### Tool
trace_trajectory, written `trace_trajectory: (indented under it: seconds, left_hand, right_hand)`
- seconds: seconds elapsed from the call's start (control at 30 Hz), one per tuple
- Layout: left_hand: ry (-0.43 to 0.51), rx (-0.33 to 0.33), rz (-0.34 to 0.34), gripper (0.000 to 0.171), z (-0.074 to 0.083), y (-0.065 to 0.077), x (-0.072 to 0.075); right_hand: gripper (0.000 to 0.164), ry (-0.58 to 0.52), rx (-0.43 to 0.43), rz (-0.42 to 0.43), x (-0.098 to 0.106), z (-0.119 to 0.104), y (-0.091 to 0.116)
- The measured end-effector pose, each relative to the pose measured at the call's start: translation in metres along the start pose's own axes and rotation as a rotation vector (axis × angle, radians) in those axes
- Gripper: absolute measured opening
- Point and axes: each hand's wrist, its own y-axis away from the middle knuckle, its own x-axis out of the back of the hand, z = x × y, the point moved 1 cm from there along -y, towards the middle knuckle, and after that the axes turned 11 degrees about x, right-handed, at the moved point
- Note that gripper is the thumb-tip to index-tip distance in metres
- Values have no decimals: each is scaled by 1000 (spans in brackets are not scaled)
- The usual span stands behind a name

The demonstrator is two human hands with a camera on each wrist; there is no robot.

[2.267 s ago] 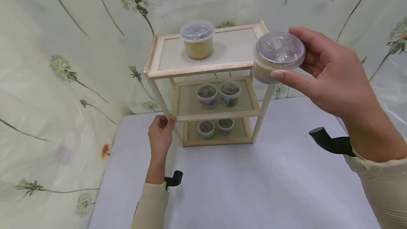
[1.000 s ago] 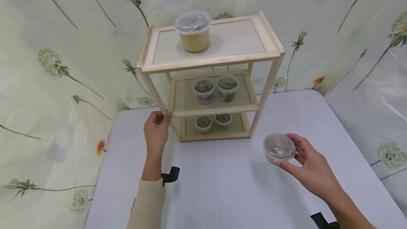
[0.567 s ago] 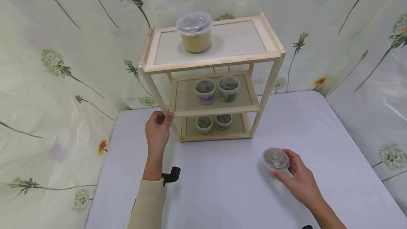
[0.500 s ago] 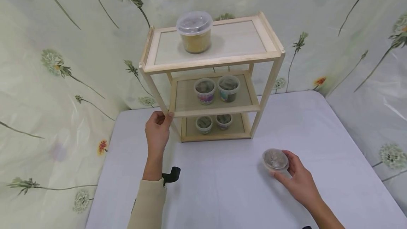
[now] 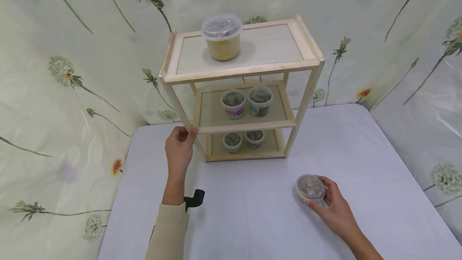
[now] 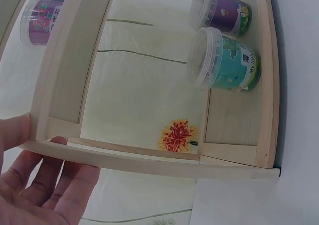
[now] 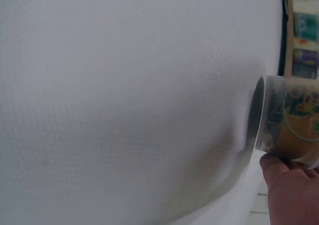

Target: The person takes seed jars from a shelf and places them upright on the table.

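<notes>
My left hand [image 5: 179, 147] grips the front left post of a wooden three-tier shelf [image 5: 242, 73], at the height of the middle tier. In the left wrist view, the fingers [image 6: 75, 190] lie around that pale post. My right hand [image 5: 333, 208] holds a clear lidded tub [image 5: 310, 187] from its right side, low over the table. The right wrist view shows brownish-yellow contents in this tub [image 7: 299, 115] and the thumb side of the hand against it. Whether its base touches the table I cannot tell.
A similar yellow tub [image 5: 223, 37] stands on the top tier. Two smaller printed tubs, a purple one [image 5: 233, 104] and a teal one [image 5: 260, 101], sit on the middle tier. Two more tubs [image 5: 232, 142] stand on the bottom tier. A white cloth [image 5: 252, 212] covers the table.
My right hand has carried the tub from beside the shelf's top tier down and towards me, low over the table. The left hand keeps its grip on the post.
</notes>
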Motion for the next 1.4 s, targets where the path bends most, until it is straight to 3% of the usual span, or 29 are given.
trace_trajectory:
  seconds: [0.23, 0.53, 0.77, 1.0, 1.4]
  left_hand:
    - [-5, 0, 1, 26, 1, -1, 1]
    - [3, 3, -9, 26, 2, 1, 1]
    - [1, -2, -10, 26, 1, 0, 0]
    - [-7, 3, -7, 27, 0, 0, 0]
    - [-10, 17, -11, 26, 2, 3, 1]
  right_hand:
    - [98, -20, -34, -34, 0, 4, 1]
    - [98, 31, -8, -34, 1, 6, 3]
    - [117, 105, 55, -15, 7, -1, 2]
    - [120, 146, 75, 12, 19, -27, -9]
    - [121, 154, 242, 65, 47, -100, -47]
